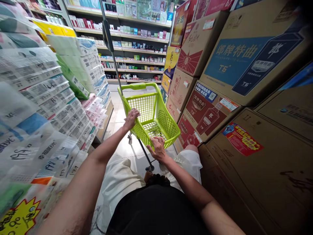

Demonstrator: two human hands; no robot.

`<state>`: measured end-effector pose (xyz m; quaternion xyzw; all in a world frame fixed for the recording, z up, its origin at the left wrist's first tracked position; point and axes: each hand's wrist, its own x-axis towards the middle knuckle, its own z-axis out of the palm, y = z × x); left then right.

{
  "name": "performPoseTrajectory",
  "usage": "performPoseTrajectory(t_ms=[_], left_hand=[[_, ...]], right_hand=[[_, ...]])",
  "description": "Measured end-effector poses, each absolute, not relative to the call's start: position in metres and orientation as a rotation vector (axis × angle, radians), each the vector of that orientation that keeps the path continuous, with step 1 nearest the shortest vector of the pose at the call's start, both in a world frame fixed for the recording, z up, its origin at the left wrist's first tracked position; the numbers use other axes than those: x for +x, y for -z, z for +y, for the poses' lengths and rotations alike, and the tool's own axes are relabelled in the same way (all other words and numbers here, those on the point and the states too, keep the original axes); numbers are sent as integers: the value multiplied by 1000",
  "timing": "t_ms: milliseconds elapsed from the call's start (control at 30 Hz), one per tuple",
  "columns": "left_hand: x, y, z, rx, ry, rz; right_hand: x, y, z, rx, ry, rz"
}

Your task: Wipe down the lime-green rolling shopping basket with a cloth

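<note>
In front of my legs stands a lime-green plastic shopping basket (168, 122) with lattice walls, on a wheeled frame with a tall dark pole (107, 36). My left hand (132, 118) is closed over the basket's left rim. At the near corner, my right hand (158, 148) curls its fingers over the rim, thumb out to the side. Some fingertips of both hands are hidden by the rim or the hands themselves. The basket's bottom grid shows floor and dark parts of the frame through it.
Stacked cartons (210, 107) rise close on the right. Plastic-wrapped tissue packs (56, 98) are piled on the left, some on a low wooden base (105, 122). Shelves of small boxes and bottles (137, 42) cross the aisle's far end. Tiled floor (114, 112) runs between.
</note>
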<state>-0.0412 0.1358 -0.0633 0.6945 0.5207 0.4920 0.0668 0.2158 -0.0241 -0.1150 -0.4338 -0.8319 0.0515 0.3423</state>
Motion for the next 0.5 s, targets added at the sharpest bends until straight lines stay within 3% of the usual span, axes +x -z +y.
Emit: performPoseTrajectory(t_ms=[67,200,367,500], left_hand=[[-17,97,105,2145,-1445,1512],[18,137,73,1914,-1701,1611],[2,95,124,1408,-1713,1822],[-2,87,126,1440,-1565,1863]], right_hand=[[218,116,-23,-1104,-152,-2147],[223,120,-21,-1077,-152,-2137],[228,122,-16,-1068,-156,-2116],[229,119,-18,-1055,-190,-2107]])
